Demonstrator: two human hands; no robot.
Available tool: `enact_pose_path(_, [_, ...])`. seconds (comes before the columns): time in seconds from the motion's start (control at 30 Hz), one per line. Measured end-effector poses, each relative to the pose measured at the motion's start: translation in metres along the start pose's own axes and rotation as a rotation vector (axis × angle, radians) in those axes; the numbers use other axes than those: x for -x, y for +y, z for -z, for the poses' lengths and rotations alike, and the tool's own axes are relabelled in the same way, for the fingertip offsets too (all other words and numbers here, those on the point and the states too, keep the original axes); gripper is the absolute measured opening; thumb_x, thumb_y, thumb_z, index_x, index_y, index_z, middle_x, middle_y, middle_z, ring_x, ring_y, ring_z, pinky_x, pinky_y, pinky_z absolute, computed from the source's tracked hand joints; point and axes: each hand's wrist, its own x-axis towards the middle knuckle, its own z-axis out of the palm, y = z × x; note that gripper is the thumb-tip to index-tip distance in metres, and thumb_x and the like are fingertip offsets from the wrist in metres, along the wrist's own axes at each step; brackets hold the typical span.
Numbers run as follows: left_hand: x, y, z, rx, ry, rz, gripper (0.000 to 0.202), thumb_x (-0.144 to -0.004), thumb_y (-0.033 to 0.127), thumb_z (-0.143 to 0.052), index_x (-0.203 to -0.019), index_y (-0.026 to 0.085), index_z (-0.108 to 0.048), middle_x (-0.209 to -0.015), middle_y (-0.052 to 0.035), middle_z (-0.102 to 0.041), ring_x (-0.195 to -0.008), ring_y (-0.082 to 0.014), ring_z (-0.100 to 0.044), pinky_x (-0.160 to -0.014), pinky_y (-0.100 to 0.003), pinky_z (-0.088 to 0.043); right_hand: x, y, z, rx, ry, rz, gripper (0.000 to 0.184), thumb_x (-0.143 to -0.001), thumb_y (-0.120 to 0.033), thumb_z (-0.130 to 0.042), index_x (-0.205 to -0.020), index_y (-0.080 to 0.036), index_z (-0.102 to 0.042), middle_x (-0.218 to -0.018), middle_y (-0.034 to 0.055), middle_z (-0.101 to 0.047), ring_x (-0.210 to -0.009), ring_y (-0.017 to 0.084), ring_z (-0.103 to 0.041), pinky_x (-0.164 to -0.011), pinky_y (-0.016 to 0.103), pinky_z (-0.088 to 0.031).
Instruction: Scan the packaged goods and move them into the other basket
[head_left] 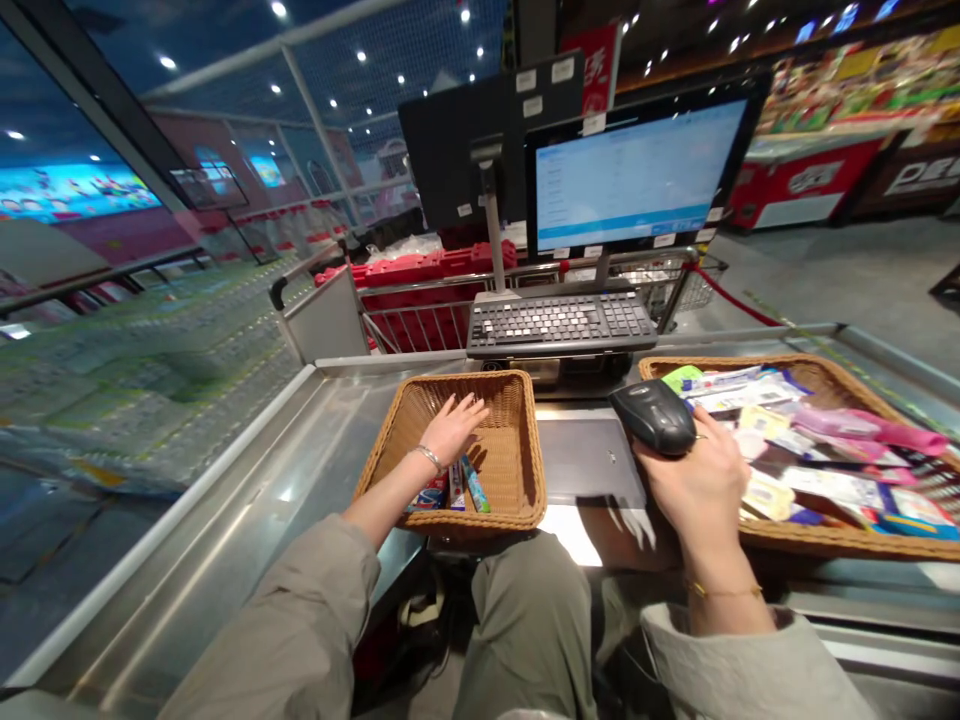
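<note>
My left hand (454, 430) is over the left wicker basket (534, 450), fingers stretched out and nothing in them. Beneath it, a few small packages (474, 484) lie at the near side of that basket, partly covered by my wrist. On the right, my right hand (697, 480) is wrapped round a black handheld barcode scanner (657, 416), held above the counter. Just beyond that hand, a second wicker basket (825, 543) is full of mixed packaged goods (795, 430), with a pink item (874, 430) among them.
A keyboard (562, 322) and a lit monitor (637, 180) stand behind the baskets. Between the baskets lies a grey flat panel (581, 460) in the metal counter (330, 440). Behind the counter are a cart with red contents (427, 275) and stacked bottle packs (150, 370) at left.
</note>
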Motion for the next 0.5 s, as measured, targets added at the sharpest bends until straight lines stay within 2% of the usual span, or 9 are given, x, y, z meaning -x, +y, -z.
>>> enact_pose_path(0.13, [0.002,-0.013,-0.017,0.009,-0.166,-0.034,0.05,-0.094,0.023,-0.062,-0.143,0.026,-0.053,-0.152,-0.0104,-0.053,-0.147,-0.0227,-0.039,-0.121,-0.052,-0.027,0.003,-0.002,-0.005,0.001,-0.013,0.027,0.032,-0.074,-0.045,-0.062,-0.089,-0.018,-0.069,-0.107,0.0147,-0.073,-0.126,0.033,-0.058,-0.106,0.053,-0.043])
enact_pose_path(0.27, [0.001,-0.019,-0.038,0.059,-0.3,-0.152,0.044,-0.092,0.02,-0.063,-0.134,0.034,-0.06,-0.147,-0.0045,-0.058,-0.143,-0.0204,-0.045,-0.118,-0.05,-0.03,0.005,0.002,-0.01,0.01,-0.042,0.028,0.032,-0.074,-0.044,-0.061,-0.09,-0.018,-0.069,-0.108,0.0151,-0.072,-0.124,0.034,-0.058,-0.105,0.053,-0.044])
enact_pose_path(0.37, [0.0,-0.016,-0.054,0.086,-0.383,-0.248,0.035,-0.088,0.017,-0.066,-0.117,0.036,-0.07,-0.13,0.0013,-0.071,-0.137,-0.0186,-0.052,-0.116,-0.045,-0.033,0.006,0.005,-0.014,0.02,-0.05,0.015,0.035,-0.071,-0.042,-0.062,-0.094,-0.017,-0.07,-0.115,0.0163,-0.071,-0.12,0.034,-0.06,-0.104,0.054,-0.045])
enact_pose_path(0.5, [-0.001,-0.004,-0.072,0.09,-0.41,-0.317,0.021,-0.083,0.016,-0.071,-0.094,0.033,-0.074,-0.108,0.0047,-0.078,-0.123,-0.0166,-0.063,-0.113,-0.041,-0.034,0.006,0.005,-0.017,0.025,-0.058,0.019,0.037,-0.07,-0.043,-0.062,-0.095,-0.017,-0.07,-0.116,0.0158,-0.07,-0.115,0.033,-0.062,-0.102,0.053,-0.046])
